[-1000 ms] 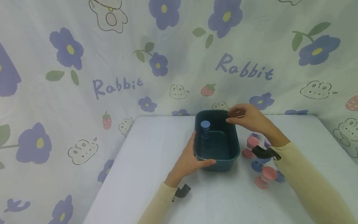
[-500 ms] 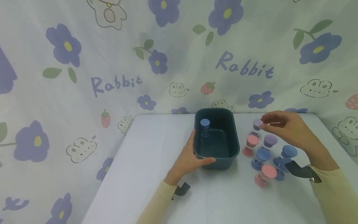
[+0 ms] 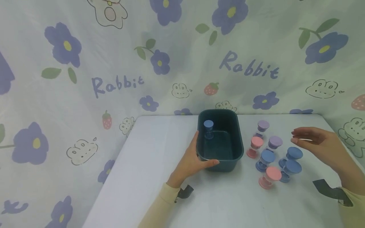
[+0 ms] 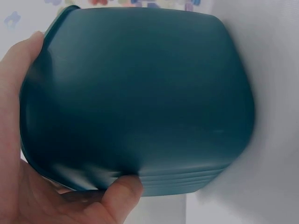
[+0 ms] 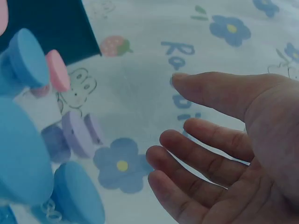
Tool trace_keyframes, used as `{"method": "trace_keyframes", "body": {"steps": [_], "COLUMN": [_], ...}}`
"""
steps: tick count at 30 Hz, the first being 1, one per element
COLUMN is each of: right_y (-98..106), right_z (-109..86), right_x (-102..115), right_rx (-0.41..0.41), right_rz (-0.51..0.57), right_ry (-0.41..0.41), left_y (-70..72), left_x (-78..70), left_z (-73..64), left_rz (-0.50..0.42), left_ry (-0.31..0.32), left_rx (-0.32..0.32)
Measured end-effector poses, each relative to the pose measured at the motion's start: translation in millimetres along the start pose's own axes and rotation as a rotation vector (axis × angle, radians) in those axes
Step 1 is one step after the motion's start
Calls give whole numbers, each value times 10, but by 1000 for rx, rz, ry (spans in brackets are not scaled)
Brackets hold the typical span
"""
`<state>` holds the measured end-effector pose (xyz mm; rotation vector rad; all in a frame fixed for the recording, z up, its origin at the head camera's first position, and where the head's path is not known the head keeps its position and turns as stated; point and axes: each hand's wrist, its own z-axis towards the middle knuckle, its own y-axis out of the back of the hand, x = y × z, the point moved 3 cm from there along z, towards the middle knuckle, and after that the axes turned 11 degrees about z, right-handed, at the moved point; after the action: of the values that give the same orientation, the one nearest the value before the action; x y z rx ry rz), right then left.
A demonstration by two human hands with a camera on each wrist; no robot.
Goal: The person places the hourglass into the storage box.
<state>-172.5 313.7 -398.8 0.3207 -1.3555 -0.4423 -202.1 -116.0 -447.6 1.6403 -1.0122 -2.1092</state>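
Observation:
A dark teal plastic bin (image 3: pixel 220 164) stands on the table, and my left hand (image 3: pixel 189 164) grips its near left corner. In the left wrist view the bin's wall (image 4: pixel 140 93) fills most of the picture, with the thumb pressed against it. One blue sand timer (image 3: pixel 208 124) stands upright inside the bin, at its left wall. My right hand (image 3: pixel 320 144) hovers right of the loose timers, fingers loosely bent and holding nothing. Nearest to it is a blue sand timer (image 3: pixel 294 153). In the right wrist view, thumb and fingers of the right hand (image 5: pixel 219 154) are spread apart.
Right of the bin stand pink timers (image 3: pixel 273 174) (image 3: pixel 257 142), blue timers (image 3: pixel 267 156) (image 3: pixel 292 166) and purple timers (image 3: pixel 275 142) (image 3: pixel 263 125), close together. A flower-patterned cloth (image 3: pixel 182 57) hangs behind the white table (image 3: pixel 159 142).
My right hand has moved from above the bin's right rim out to the right, past the loose timers. The left hand keeps its hold on the bin, and the timer inside stays put.

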Motion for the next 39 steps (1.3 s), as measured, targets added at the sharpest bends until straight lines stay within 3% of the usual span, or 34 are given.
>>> {"method": "trace_keyframes", "body": {"steps": [8,14,19,25,39], "right_y": [62,50,64,52,-37], "right_z": [-127,-201,-263,-344,-398], "right_x": [-257,-443,-578,-697,-809], "right_rx": [-24,-37,-10,21,84], "right_rz": [96,-4,18,8,14], "right_ry": [13,-2,10,-31,-102], "left_y": [1,15,8,3,16], "left_x": [8,-30,-9,-4,-26], "left_z": [2,22,20,13,-5], "left_rz": [-9,-40,-30,-34,-6], "left_ry": [-22,-47,-36,-47,14], "left_rx": [-6,-8,-8,-7,5]}}
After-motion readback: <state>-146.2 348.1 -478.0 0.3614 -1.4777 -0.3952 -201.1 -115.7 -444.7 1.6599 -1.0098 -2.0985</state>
